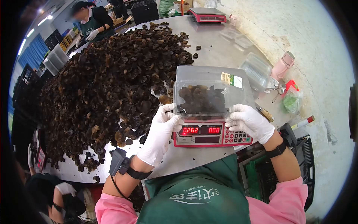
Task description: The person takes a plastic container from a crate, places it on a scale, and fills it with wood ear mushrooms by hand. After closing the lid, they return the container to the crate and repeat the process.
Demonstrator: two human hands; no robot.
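Note:
A clear plastic box point(203, 100) of dark wood ear mushrooms rests on the plate point(209, 72) of a red-framed scale. The scale's red display point(190, 130) reads 0.262. My gloved left hand point(164, 121) grips the box's near left corner, fingers bent over its edge. At the near right corner my gloved right hand point(248, 121) pinches the edge between thumb and fingers. The box's lid appears closed, with a green and white label point(232, 80) near its far right corner. To my left a large heap of wood ear mushrooms point(108, 86) covers the metal table point(154, 170).
Stacked clear trays point(255, 71), a pink bottle point(284, 64) and a bag with green contents point(292, 101) stand on the right by the wall. Another scale point(207, 15) is at the back. A co-worker point(95, 24) in gloves stands beyond the heap; another person point(56, 196) is at lower left.

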